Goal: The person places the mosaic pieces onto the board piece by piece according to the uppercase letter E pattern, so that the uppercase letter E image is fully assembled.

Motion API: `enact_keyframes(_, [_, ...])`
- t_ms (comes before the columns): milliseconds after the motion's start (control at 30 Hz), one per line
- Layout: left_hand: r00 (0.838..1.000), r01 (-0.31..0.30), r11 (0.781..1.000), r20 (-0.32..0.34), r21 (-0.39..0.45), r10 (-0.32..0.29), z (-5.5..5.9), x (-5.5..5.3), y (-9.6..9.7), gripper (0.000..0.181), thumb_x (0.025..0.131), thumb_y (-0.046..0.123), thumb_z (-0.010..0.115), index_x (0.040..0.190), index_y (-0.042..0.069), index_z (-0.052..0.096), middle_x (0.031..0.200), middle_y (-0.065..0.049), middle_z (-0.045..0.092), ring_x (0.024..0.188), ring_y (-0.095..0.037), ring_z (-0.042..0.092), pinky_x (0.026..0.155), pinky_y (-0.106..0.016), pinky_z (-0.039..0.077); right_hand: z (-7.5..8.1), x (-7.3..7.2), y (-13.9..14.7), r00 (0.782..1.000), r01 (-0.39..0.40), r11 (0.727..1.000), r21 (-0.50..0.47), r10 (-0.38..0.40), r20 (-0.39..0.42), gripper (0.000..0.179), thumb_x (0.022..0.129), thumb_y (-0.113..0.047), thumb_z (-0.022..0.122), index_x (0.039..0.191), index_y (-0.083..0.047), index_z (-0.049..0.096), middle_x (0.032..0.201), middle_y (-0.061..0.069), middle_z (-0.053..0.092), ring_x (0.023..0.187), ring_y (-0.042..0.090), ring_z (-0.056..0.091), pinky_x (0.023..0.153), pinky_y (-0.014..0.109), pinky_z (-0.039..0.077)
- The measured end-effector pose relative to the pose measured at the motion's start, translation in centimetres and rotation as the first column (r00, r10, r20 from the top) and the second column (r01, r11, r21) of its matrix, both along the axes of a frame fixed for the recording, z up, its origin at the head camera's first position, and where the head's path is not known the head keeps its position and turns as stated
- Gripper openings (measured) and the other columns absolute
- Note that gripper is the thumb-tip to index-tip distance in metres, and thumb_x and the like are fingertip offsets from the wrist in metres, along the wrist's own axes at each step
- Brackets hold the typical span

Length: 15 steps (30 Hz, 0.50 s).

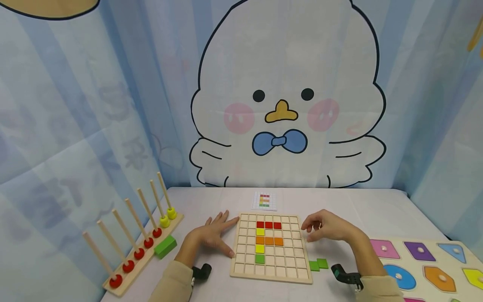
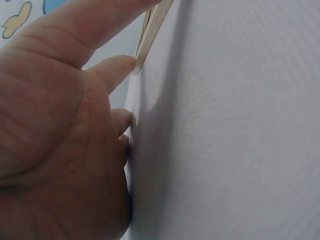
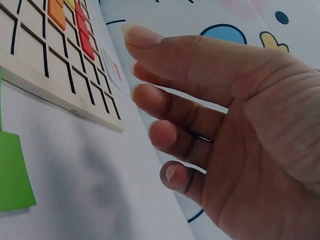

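Observation:
A wooden grid board lies on the table with three red tiles, three orange tiles, two yellow tiles and one green tile in its cells. My left hand rests beside the board, fingers spread, with thumb and forefinger at its left edge; in the left wrist view a fingertip meets the board's side. By the right edge hovers my right hand, fingers loosely bent and holding nothing, as the right wrist view shows. Two loose green tiles lie right of the board, one partly over or against the other.
Behind the board lies a printed card with a coloured grid pattern. On the left stand a bead rack with upright pegs and a green block. A shape puzzle board covers the table's right side. Curtains hang behind.

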<state>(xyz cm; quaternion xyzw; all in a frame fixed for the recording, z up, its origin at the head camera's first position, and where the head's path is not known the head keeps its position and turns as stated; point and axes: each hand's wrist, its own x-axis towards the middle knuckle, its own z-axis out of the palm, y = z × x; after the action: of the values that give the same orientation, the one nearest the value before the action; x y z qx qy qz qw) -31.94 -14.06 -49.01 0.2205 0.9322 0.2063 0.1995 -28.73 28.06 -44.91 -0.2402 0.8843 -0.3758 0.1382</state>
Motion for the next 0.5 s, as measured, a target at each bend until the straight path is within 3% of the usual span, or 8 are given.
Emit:
enact_keyframes(167, [1.0, -0.002, 1.0, -0.004, -0.01, 0.002, 0.0, 0.0, 0.0, 0.119, 0.067, 0.061, 0.091, 0.165, 0.036, 0.027, 0.177, -0.013, 0.003, 0.164, -0.034, -0.002, 0.129, -0.063, 0.0, 0.0, 0.4, 0.8, 0.99, -0.034, 0.999, 0.037, 0.028, 0.139, 0.029, 0.076, -0.008, 0.088, 0.104, -0.01, 0.079, 0.09, 0.007, 0.067, 0.083, 0.019, 0.056, 0.067, 0.027, 0.044])
enact_keyframes(333, [1.0, -0.004, 1.0, -0.004, -0.01, 0.004, -0.1, 0.0, -0.1, 0.119, 0.067, 0.061, 0.091, 0.165, 0.036, 0.027, 0.177, -0.013, 0.003, 0.164, -0.035, -0.002, 0.129, -0.063, 0.0, -0.4, 0.7, 1.3, 0.961, -0.043, 0.998, 0.036, 0.031, 0.276, 0.032, 0.069, -0.002, 0.089, 0.099, -0.008, 0.08, 0.091, 0.007, 0.062, 0.087, 0.021, 0.05, 0.072, 0.029, 0.038])
enact_keyframes(500, [1.0, 0.0, 1.0, -0.002, -0.007, 0.0, -0.2, -0.1, -0.1, 0.119, 0.068, 0.062, 0.09, 0.165, 0.036, 0.027, 0.177, -0.013, 0.003, 0.164, -0.035, -0.002, 0.129, -0.063, -0.001, -1.2, 0.7, 1.5, 0.951, -0.037, 0.997, 0.071, 0.014, 0.309, 0.032, 0.065, -0.002, 0.091, 0.094, -0.008, 0.08, 0.098, 0.003, 0.062, 0.095, 0.021, 0.044, 0.081, 0.034, 0.032])
